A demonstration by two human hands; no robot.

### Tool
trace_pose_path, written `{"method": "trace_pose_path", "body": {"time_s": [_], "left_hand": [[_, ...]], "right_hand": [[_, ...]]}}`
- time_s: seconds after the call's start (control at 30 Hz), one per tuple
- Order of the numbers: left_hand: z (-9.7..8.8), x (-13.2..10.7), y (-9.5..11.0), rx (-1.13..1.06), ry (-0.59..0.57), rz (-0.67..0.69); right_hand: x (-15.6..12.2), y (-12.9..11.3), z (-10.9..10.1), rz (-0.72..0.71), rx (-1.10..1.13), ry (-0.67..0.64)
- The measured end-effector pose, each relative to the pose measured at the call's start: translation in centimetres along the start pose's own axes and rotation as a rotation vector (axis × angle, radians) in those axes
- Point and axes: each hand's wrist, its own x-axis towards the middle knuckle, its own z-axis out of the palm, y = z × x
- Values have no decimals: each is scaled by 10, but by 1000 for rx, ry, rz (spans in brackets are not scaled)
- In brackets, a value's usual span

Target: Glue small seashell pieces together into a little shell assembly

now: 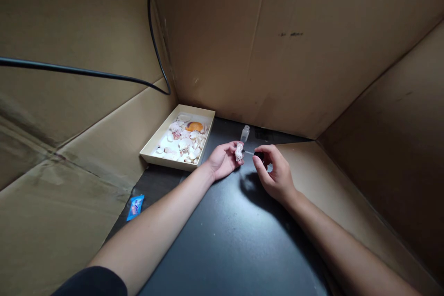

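My left hand (225, 161), palm up, is closed on a whitish, ridged seashell (239, 151), held between the fingertips. Facing it, my right hand (275, 170) pinches the black cap of a thin applicator brush (249, 152). The brush's pale stem points left, and its tip is at or very near the shell's right side; whether they touch I cannot tell. Just behind the fingers stands a small clear glass bottle (245, 134) with no cap on its neck.
Left of my hands, a shallow cream box (169, 163) holds many shells, one of them orange. A blue wrapped packet (135, 207) lies beside my left forearm. Cardboard walls (222, 55) surround the dark table (208, 240), and a black cable (104, 75) hangs at upper left.
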Motion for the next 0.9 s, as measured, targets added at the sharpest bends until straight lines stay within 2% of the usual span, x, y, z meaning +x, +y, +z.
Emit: {"method": "trace_pose_path", "body": {"time_s": [0.53,0.9], "left_hand": [[0,0,-1,10,-16,10],[2,-1,0,21,4,3]], "right_hand": [[-1,1,1,26,-16,25],[0,1,1,5,-7,-5]]}}
